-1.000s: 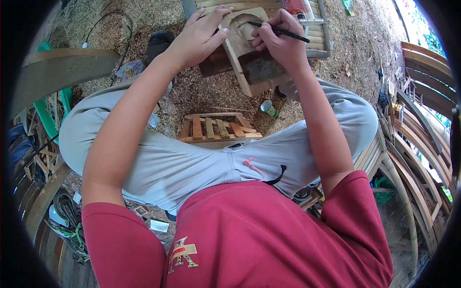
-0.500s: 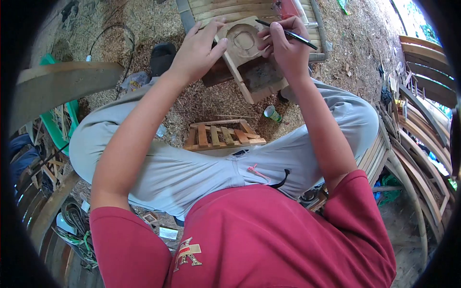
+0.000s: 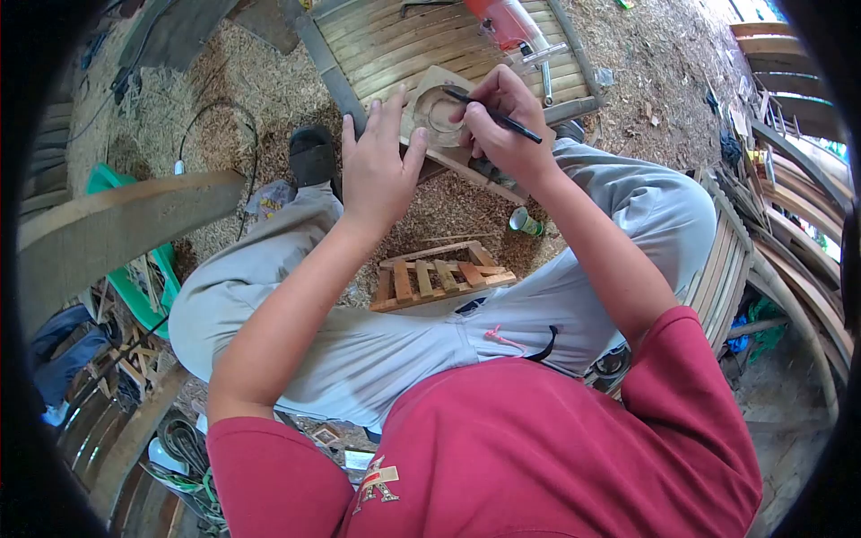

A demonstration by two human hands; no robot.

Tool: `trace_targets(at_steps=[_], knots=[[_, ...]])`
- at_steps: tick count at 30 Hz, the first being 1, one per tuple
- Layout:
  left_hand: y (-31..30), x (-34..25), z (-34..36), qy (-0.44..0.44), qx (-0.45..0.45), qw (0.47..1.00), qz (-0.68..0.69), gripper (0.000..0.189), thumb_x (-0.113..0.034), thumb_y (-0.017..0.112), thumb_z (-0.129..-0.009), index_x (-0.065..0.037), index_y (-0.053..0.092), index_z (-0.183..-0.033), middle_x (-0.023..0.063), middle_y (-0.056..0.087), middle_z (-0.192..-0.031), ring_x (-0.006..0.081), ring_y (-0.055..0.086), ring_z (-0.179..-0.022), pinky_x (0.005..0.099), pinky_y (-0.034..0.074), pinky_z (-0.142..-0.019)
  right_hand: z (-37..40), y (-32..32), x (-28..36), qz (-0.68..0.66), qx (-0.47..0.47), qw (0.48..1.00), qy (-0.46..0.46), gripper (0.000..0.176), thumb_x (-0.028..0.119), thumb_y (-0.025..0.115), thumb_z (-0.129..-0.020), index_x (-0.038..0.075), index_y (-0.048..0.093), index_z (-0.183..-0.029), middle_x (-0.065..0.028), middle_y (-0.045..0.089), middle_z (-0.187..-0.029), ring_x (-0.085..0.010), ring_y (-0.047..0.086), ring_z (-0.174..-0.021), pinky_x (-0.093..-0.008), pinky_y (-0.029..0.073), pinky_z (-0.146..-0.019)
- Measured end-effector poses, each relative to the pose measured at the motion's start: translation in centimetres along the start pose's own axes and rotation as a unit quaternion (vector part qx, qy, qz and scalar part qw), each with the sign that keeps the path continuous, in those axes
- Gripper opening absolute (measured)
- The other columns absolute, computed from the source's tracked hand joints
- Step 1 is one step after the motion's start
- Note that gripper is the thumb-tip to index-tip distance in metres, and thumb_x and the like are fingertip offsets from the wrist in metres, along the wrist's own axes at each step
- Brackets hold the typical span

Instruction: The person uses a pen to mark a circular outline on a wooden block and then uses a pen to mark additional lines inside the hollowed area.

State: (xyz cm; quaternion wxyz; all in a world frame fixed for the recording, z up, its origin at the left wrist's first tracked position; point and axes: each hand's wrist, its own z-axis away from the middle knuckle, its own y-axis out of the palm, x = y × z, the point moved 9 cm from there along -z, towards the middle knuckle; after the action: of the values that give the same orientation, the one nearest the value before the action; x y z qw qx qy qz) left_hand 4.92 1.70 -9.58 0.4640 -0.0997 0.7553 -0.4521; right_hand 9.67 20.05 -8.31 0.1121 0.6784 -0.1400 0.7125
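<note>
A light wooden block (image 3: 429, 136) with a round recess lies at the near edge of a slatted wooden table (image 3: 377, 45). My left hand (image 3: 381, 166) rests at the block's left side with its fingers spread. Over the right side of the block, my right hand (image 3: 509, 134) grips a black pen (image 3: 516, 127), whose tip points into the upper part of the recess. A red power tool (image 3: 507, 27) with a clear guard lies on the table just beyond my right hand.
A small slatted wooden piece (image 3: 441, 278) and a green cup (image 3: 526, 221) are on the shavings-covered ground between my legs. A green crate (image 3: 160, 305) stands at the left beside a curved board (image 3: 126, 215). Curved wooden parts (image 3: 803, 242) are stacked at the right.
The view has shifted, showing more of the table and the red tool. The block is turned, and my left hand is flatter with its fingers more spread. My right hand still holds the pen over the recess.
</note>
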Motion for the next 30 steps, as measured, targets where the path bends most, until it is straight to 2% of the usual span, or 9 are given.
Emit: trace_targets(at_steps=[2, 4, 5, 8, 10, 23, 30], knots=[[-0.1, -0.3, -0.6, 0.022, 0.021, 0.999, -0.021, 0.063, -0.036, 0.058, -0.110, -0.011, 0.046, -0.166, 0.0187, 0.056, -0.162, 0.0400, 0.050, -0.152, 0.0639, 0.022, -0.130, 0.1, -0.1, 0.4, 0.011, -0.002, 1.000, -0.020, 0.011, 0.003, 0.066, -0.096, 0.000, 0.057, -0.092, -0.0045, 0.068, -0.072, -0.0091, 0.068, -0.061, -0.0268, 0.051, -0.052], [-0.2, -0.4, -1.1, 0.064, 0.053, 0.994, -0.065, 0.065, -0.036, 0.059, -0.109, -0.013, 0.045, -0.168, 0.0162, 0.057, -0.162, 0.0394, 0.049, -0.154, 0.0628, 0.020, -0.131, 0.3, 0.1, -0.1, 0.043, 0.046, 0.998, -0.014, 0.011, 0.003, 0.064, -0.099, 0.001, 0.054, -0.098, -0.0081, 0.074, -0.081, -0.0091, 0.069, -0.062, -0.0254, 0.053, -0.051], [-0.3, -0.1, -1.3, 0.078, 0.040, 0.995, -0.044, 0.065, -0.036, 0.060, -0.107, -0.014, 0.046, -0.167, 0.0149, 0.059, -0.161, 0.0407, 0.051, -0.152, 0.0631, 0.020, -0.131, 0.3, 0.4, -0.2, 0.060, 0.070, 0.996, -0.011, 0.011, 0.003, 0.063, -0.101, 0.002, 0.052, -0.101, -0.0098, 0.076, -0.086, -0.0092, 0.069, -0.063, -0.0247, 0.053, -0.051], [0.0, 0.4, -1.4, 0.109, 0.016, 0.994, 0.000, 0.065, -0.037, 0.061, -0.105, -0.017, 0.049, -0.166, 0.0123, 0.062, -0.158, 0.0432, 0.055, -0.148, 0.0635, 0.022, -0.130, 0.2, 0.2, -0.4, 0.011, 0.044, 0.999, 0.013, 0.014, 0.002, 0.069, -0.096, 0.000, 0.056, -0.091, -0.0029, 0.067, -0.071, -0.0083, 0.068, -0.060, -0.0260, 0.052, -0.053], [0.1, 0.4, -1.5, 0.120, 0.015, 0.993, 0.001, 0.066, -0.037, 0.061, -0.105, -0.016, 0.048, -0.166, 0.0121, 0.062, -0.159, 0.0426, 0.055, -0.148, 0.0630, 0.022, -0.130, 0.3, 0.2, -0.3, 0.008, 0.043, 0.999, 0.032, 0.014, 0.002, 0.069, -0.096, 0.000, 0.056, -0.091, -0.0025, 0.067, -0.071, -0.0083, 0.068, -0.060, -0.0258, 0.052, -0.053], [0.1, 0.3, -1.7, 0.123, 0.023, 0.992, -0.011, 0.067, -0.040, 0.059, -0.105, -0.016, 0.047, -0.166, 0.0104, 0.060, -0.160, 0.0424, 0.055, -0.149, 0.0617, 0.023, -0.130, 0.1, 0.4, -0.6, 0.011, 0.055, 0.998, 0.006, 0.018, 0.003, 0.070, -0.098, 0.001, 0.054, -0.090, -0.0017, 0.066, -0.071, -0.0067, 0.065, -0.059, -0.0256, 0.051, -0.052], [0.3, 0.3, -1.8, 0.123, 0.026, 0.992, -0.014, 0.066, -0.039, 0.058, -0.105, -0.016, 0.047, -0.166, 0.0109, 0.060, -0.160, 0.0429, 0.055, -0.148, 0.0629, 0.024, -0.130, 0.3, 0.2, -0.3, 0.019, 0.043, 0.998, 0.033, 0.017, 0.003, 0.070, -0.098, 0.002, 0.054, -0.090, -0.0011, 0.065, -0.069, -0.0068, 0.066, -0.058, -0.0247, 0.050, -0.050]])
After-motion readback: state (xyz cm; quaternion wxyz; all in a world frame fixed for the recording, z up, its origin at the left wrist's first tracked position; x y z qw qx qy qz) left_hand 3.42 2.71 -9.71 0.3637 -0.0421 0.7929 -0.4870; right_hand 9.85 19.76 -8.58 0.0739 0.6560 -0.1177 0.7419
